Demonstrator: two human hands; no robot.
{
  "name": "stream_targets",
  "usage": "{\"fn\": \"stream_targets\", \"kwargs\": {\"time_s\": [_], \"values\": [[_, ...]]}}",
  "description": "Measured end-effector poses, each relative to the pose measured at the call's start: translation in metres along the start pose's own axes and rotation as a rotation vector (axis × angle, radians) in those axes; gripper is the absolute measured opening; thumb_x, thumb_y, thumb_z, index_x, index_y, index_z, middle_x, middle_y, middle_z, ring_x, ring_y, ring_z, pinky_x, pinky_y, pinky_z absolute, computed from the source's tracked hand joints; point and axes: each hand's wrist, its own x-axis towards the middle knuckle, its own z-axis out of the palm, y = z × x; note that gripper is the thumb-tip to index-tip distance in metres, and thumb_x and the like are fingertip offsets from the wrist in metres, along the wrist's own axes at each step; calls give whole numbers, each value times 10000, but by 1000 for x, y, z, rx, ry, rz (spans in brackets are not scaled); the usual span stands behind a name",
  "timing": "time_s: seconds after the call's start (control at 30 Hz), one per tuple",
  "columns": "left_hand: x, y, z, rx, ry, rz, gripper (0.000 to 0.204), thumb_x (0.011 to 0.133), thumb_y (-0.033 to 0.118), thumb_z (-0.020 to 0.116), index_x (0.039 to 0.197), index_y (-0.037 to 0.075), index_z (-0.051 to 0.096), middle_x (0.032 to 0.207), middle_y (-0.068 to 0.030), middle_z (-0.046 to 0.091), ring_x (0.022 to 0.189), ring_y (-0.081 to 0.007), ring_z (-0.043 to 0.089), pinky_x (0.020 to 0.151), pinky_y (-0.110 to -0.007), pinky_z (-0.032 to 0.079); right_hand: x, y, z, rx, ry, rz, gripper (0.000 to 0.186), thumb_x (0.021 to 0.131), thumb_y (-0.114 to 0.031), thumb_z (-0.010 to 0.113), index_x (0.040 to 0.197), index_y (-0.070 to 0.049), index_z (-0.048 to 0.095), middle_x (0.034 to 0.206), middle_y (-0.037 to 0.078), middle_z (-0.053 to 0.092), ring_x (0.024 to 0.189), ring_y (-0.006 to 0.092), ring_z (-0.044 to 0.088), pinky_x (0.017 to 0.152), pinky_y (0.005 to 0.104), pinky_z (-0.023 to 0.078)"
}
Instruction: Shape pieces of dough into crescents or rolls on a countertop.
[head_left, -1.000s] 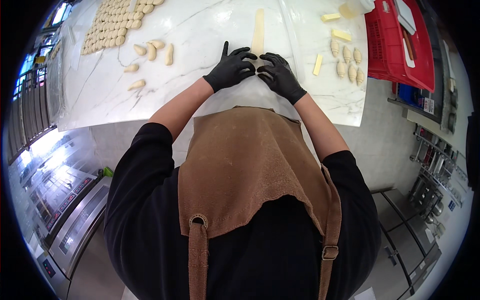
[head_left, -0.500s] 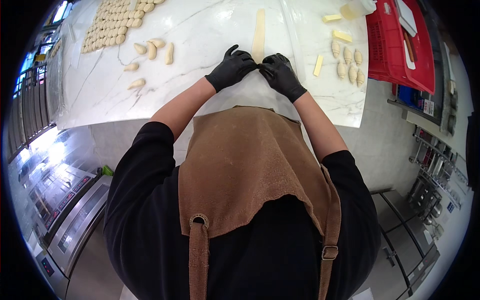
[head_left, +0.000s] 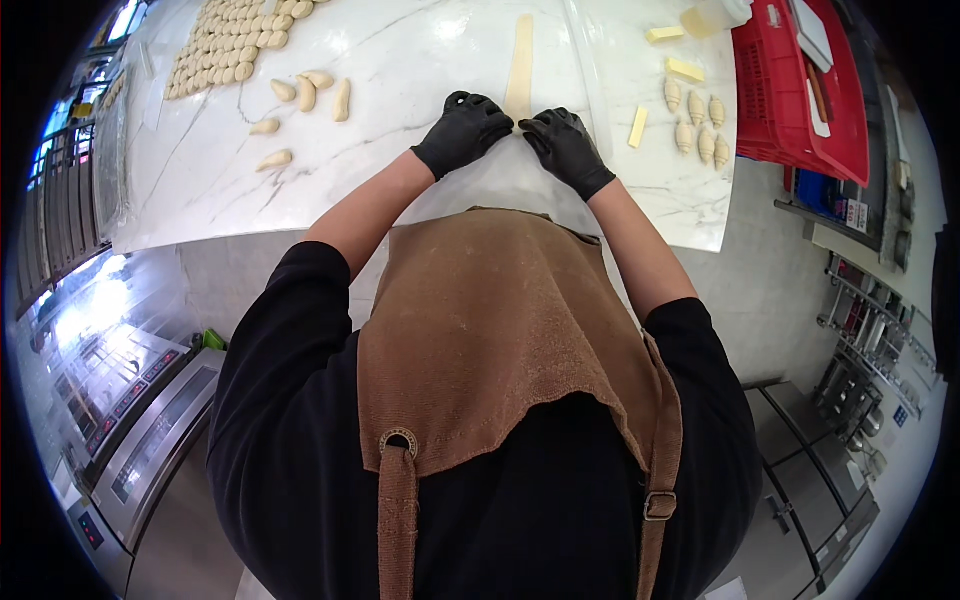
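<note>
A long, pale dough strip (head_left: 519, 70) lies on the marble table, narrow at its far end and wider toward me. At its near end my left hand (head_left: 462, 137), in a black glove, has its fingers curled down and pressed together on the dough's left corner. My right hand (head_left: 565, 152), gloved the same way, pinches the right corner. A small gap separates the two hands, with a bit of the dough edge showing between the fingertips. The fingers hide most of that end.
Several rolled, ridged dough pieces (head_left: 684, 137) and a few yellow butter sticks (head_left: 637, 127) lie to the right. Beyond them stands a red crate (head_left: 790, 100). Loose tapered dough pieces (head_left: 342, 100) and closely packed rows of dough (head_left: 215, 62) sit on the left.
My fingertips, which met at the middle of the dough's near end, have drawn slightly apart. The left fingers look more curled. The strip stays in nearly the same place.
</note>
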Motion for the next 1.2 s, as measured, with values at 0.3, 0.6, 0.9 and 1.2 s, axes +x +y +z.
{"fn": "stream_targets", "kwargs": {"time_s": [0.3,0.6,0.9,1.2], "values": [[-10,-8,9,90,58,-7,215,935,269,680,1126,192,740,1014,-13,698,1015,-242,626,1006,-432,379,-7,-9,2,46,59,103,265,896,-135,686,1151,-90,740,1046,89,703,974,300,624,875,402,497],[-12,-3,7,-73,-109,-217,356,946,249,685,1285,140,675,1281,-83,678,1186,-259,607,1050,-472,380,-26,-7,25,104,81,307,444,912,-215,659,1330,-67,637,1307,128,655,1188,343,580,1027,467,433],[-20,47,46,55,151,-191,732,990,507,529,1533,26,436,1610,-246,364,1500,-407,328,1203,-601,190,-17,-58,45,-302,-13,359,760,976,-420,517,1565,28,344,1659,252,250,1548,426,191,1226,608,136],[-15,43,49,72,54,-302,910,955,717,417,1593,70,365,1645,-264,305,1533,-483,225,1140,-761,105,-11,-56,57,-286,-19,419,796,955,-461,452,1603,-20,314,1667,264,251,1556,441,190,1213,657,114]]}}
